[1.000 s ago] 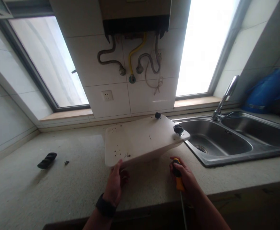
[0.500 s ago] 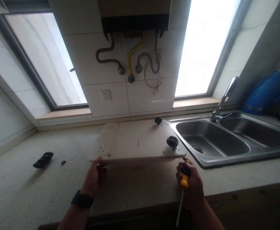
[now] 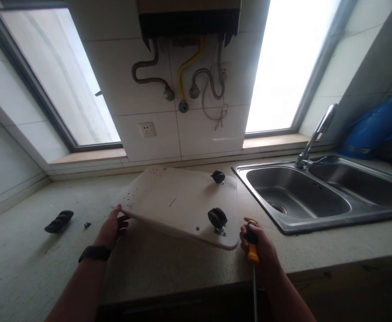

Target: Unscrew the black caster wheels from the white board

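A white board [image 3: 169, 192] with rounded corners lies at an angle on the counter. Two black caster wheels, a far one [image 3: 219, 177] and a near one [image 3: 217, 218], stand on its right end; small holes show at its left end. My left hand [image 3: 112, 227], with a dark band at the wrist, grips the board's near left corner, thumb on top and fingers underneath. In my right hand [image 3: 260, 245] is a screwdriver [image 3: 253, 256] with a yellow and black handle, its shaft pointing down toward me. That hand is just right of the board's near right corner.
A black ridged object [image 3: 59, 221] and small dark screws [image 3: 87, 225] lie on the counter at left. A double steel sink [image 3: 293, 192] with a faucet [image 3: 317, 134] is at right, a blue jug [image 3: 372, 129] behind it. Hoses hang below a wall-mounted heater [image 3: 189, 20].
The board has turned clockwise, its right end swinging toward me and away from the sink. My left hand moved left with its corner. My right hand still holds the screwdriver.
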A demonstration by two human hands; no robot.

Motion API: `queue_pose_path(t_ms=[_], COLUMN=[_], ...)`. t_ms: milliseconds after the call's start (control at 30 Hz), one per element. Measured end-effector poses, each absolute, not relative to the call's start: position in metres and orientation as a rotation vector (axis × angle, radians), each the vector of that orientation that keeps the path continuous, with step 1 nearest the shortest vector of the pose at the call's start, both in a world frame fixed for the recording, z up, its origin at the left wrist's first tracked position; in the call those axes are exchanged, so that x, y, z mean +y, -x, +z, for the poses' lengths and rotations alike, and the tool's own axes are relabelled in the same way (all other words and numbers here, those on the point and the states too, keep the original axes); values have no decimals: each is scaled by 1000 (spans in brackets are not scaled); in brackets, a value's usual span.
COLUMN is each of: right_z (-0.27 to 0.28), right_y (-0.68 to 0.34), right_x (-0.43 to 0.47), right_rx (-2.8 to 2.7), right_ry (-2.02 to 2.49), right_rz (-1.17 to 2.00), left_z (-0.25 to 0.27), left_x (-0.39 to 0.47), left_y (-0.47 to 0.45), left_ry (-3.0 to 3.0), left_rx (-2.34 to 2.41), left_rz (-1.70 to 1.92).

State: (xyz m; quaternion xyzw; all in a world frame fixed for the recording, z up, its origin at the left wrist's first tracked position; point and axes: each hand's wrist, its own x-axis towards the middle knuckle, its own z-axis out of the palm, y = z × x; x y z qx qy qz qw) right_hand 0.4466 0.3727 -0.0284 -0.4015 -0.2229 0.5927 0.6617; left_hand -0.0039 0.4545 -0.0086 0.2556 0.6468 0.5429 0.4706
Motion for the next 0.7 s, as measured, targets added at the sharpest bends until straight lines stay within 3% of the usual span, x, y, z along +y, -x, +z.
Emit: queue_pose_path(t_ms=[333,700], right_z=[-37,-30], right_y=[-447,-442], right_x=[380,375], right_rx=[-622,-681], right_ry=[947,995], right_rz=[1339,1322], left_z=[-34,-26], left_x=[412,322], left_y=[-28,-153], left_ry=[-1237,-2067], left_rx=[1898,1581], left_rz=[1628,1377])
